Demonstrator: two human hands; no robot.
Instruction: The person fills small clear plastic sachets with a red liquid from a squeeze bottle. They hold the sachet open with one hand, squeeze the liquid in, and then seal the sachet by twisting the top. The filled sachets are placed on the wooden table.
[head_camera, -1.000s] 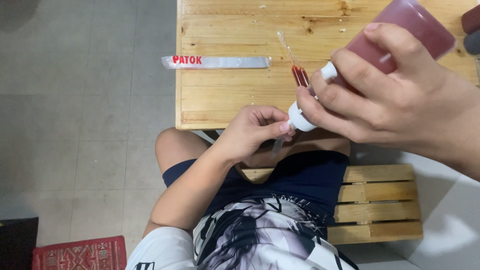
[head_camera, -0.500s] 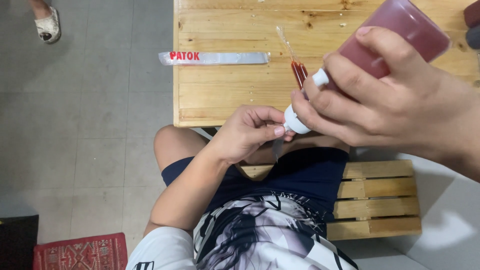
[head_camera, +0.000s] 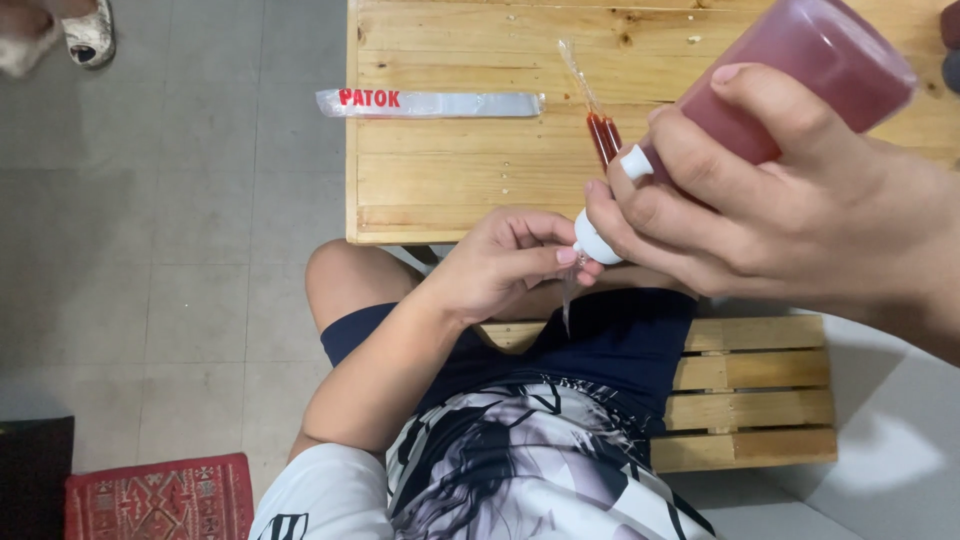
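1. Head view, the work in hand: the right hand (head_camera: 800, 210) is wrapped around a squeeze bottle (head_camera: 800, 85) of red liquid, tipped down to the left, fingers pressed against its side and its white nozzle (head_camera: 598, 240).
2. The left hand (head_camera: 500, 262) meets the nozzle tip just off the near edge of the wooden table (head_camera: 450, 190), thumb and fingertips pinched on the mouth of a thin clear plastic tube bag (head_camera: 567, 295) that hangs below them.
3. The hanging bag looks clear and empty, so by my judgement filling has barely begun; whether liquid is flowing cannot be told.
4. One narrow bag with red liquid (head_camera: 603, 135) lies on the table near the bottle's neck, apparently already partly filled.
5. Around: a long flat silvery packet (head_camera: 430, 102) sticks out over the table's left edge, well apart from the hands.
6. A slatted wooden seat (head_camera: 760, 390) is under the person; a red patterned mat (head_camera: 160, 497) lies on the tiled floor at the lower left.
7. Another person's sandalled foot (head_camera: 85, 35) shows at the upper left corner.
8. The right hand hides part of the nozzle and the bag's mouth.
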